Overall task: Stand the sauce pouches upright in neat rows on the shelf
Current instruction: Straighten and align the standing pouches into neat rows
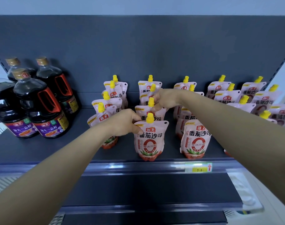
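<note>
Pink sauce pouches with yellow caps stand upright in several rows running front to back on a dark grey shelf (122,153). My left hand (122,123) pinches the upper left corner of the front pouch (149,140) in the middle row. My right hand (164,99) grips the top of the second pouch (150,113) in that row, just below its yellow cap. To the right stands another front pouch (196,140). The left row's front pouch (104,119) is partly hidden behind my left wrist.
Three dark soy sauce bottles (41,104) with red handles stand at the shelf's left. A yellow price tag (198,167) sits on the front rail. More pouch rows (252,98) fill the right side. Another shelf (138,189) lies below.
</note>
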Available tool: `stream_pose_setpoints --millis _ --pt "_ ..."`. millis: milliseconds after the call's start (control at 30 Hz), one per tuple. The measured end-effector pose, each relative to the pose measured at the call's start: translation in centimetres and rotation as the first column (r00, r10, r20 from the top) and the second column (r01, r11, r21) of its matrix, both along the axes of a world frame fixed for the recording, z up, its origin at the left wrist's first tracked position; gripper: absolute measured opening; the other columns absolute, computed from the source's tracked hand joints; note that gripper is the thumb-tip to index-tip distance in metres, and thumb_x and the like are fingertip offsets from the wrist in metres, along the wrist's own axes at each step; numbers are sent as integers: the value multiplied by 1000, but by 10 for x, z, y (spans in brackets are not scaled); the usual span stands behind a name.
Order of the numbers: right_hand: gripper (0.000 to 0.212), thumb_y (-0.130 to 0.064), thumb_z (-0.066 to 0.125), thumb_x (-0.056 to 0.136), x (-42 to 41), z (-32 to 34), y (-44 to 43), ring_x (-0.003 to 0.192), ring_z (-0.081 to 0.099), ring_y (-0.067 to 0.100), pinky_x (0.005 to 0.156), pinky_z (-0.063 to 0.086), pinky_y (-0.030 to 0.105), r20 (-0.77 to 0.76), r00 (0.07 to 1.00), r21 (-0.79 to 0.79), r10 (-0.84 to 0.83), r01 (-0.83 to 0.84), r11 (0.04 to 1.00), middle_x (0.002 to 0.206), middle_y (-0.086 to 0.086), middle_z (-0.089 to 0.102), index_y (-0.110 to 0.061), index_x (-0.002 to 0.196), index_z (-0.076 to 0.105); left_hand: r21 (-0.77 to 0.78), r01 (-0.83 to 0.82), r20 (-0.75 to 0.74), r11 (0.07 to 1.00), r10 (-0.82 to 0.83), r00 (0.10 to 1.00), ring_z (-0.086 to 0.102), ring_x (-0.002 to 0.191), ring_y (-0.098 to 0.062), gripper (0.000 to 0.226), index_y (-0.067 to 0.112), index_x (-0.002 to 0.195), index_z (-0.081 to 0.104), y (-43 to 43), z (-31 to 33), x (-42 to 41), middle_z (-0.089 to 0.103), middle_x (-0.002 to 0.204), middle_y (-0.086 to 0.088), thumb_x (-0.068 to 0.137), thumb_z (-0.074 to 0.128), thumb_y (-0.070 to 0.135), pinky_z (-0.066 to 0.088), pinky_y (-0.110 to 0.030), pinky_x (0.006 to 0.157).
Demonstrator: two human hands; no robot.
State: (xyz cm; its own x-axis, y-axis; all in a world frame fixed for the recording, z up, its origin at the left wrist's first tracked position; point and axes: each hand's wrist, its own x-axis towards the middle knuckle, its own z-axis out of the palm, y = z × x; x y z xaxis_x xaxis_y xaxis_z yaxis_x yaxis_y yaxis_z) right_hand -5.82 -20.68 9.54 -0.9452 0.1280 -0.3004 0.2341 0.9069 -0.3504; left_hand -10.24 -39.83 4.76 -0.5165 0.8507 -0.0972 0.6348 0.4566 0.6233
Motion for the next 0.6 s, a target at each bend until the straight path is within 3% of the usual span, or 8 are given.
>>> stream_pose_setpoints --millis 67,133,267,400,467,600 --pt "28 -28 59 92 -1 -1 0 109 58 27 86 48 31 2 1000 16 -5 5 1000 116 11 64 -7 109 67 -5 5 -29 1000 -6 1000 67 84 -22 6 13 77 72 0 1 0 73 86 -8 76 74 18 54 -43 82" --pt "27 -26 58 93 -1 0 1 103 58 23 71 46 21 32 999 -21 -17 18 1000 113 8 63 -6 109 66 -9 8 -37 1000 -9 999 66 87 -25 14 7 86 71 0 2 1 73 91 -11 77 73 18 53 -46 84" --pt "22 -24 58 94 -4 1 2 101 57 20 62 46 17 52 998 -50 -32 35 998 109 3 60 -9 108 65 -12 28 -63 1000 -29 998 65 86 -27 14 6 85 70 -2 4 2 71 91 -14 79 71 18 52 -46 83" --pt "28 -27 56 94 -5 -1 3 110 58 25 81 53 27 32 999 -13 -17 17 1000 118 7 61 -9 113 65 -5 44 -101 999 -44 994 64 86 -25 12 8 85 70 -3 4 1 70 89 -10 82 68 19 52 -41 80" --pt "31 -29 55 94 -4 -2 2 110 59 28 92 49 35 7 1000 63 -2 1 998 117 11 62 -7 113 66 -10 51 -110 999 -52 993 63 85 -26 12 7 83 69 -3 4 1 70 88 -12 82 68 19 52 -42 80" --pt "30 -25 57 93 -4 -4 -1 109 58 33 98 47 42 -67 998 132 14 -5 991 115 18 64 0 106 67 -25 54 -128 998 -57 990 64 85 -27 14 5 82 70 -3 3 0 71 89 -14 81 69 18 52 -44 81"
